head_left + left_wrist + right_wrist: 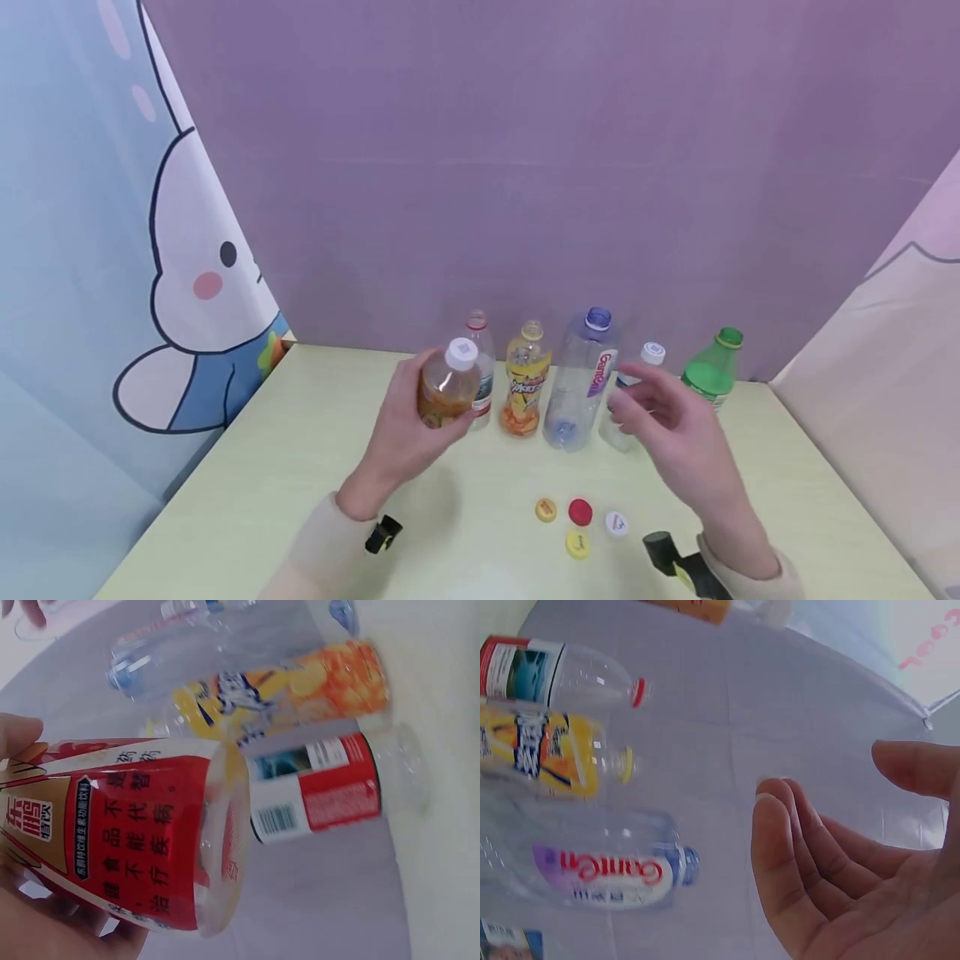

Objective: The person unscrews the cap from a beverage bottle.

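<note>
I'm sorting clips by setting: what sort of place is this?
Probably a makeshift recording booth: a plain purple cloth backs the pale table, a cartoon-printed cloth closes off the left side, and bottles are lined up along the table's back.

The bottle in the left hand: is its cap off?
No, a white cap sits on the bottle that the left hand holds.

Clear amber-tinted plastic btl (447, 390) w/ white round plastic cap (461, 353): smooth, glossy. Red printed label (142, 840): slick, shiny. Tall clear-blue plastic btl (573, 392): smooth, transp., shiny. Green transl. plastic btl (711, 372): glossy. Purple hanging backdrop (525, 167): matt cloth, faint creases. Pale-yellow tabletop (322, 433): smooth, semi-matt.
</note>
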Tool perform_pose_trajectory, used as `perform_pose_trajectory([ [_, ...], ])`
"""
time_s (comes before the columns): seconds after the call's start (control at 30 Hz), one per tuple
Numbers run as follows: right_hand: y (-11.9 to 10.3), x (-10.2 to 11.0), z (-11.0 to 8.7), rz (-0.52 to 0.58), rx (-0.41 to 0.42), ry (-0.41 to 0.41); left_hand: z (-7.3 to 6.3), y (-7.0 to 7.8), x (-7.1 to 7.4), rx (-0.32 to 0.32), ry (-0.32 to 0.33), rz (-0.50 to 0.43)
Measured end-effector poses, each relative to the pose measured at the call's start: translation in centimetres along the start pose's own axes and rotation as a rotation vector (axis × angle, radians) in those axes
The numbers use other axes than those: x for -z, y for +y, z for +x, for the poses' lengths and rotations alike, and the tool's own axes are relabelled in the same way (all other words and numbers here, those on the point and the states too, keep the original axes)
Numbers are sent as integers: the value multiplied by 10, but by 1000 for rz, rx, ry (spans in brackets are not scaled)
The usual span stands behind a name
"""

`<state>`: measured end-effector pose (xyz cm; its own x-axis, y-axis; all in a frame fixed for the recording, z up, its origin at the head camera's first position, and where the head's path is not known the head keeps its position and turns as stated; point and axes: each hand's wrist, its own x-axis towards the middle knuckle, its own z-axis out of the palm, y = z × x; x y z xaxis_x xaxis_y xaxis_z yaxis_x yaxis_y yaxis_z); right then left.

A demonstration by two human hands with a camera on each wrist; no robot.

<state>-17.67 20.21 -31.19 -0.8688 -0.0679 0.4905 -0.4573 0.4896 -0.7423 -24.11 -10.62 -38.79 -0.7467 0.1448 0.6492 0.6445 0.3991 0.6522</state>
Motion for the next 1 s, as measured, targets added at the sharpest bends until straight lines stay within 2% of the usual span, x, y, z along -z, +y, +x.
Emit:
perform_pose_trajectory([
  [0.13,-4,-13,-3,18,-51,-67,-4,7,-10,-79,-21,54],
  [0.27,-5,-23,-4,60,-72,-106,-10,11,-19,-106,-56,137],
  [0.37,-5,-30,-4,73,-58,-128,-13,14,-23,-132,-70,242],
  [0.47,-3,-35,-4,76,-65,-156,-15,16,-26,-189,-65,346],
  [0.63,-1,-43,-3,88,-142,-228,-18,17,-31,-286,-76,458],
  [0.83,0,-49,-1,-6,-304,-287,-23,22,-38,-322,-125,528],
  [1.0,2,-52,2,-96,-350,-296,-24,26,-41,-363,-91,600],
])
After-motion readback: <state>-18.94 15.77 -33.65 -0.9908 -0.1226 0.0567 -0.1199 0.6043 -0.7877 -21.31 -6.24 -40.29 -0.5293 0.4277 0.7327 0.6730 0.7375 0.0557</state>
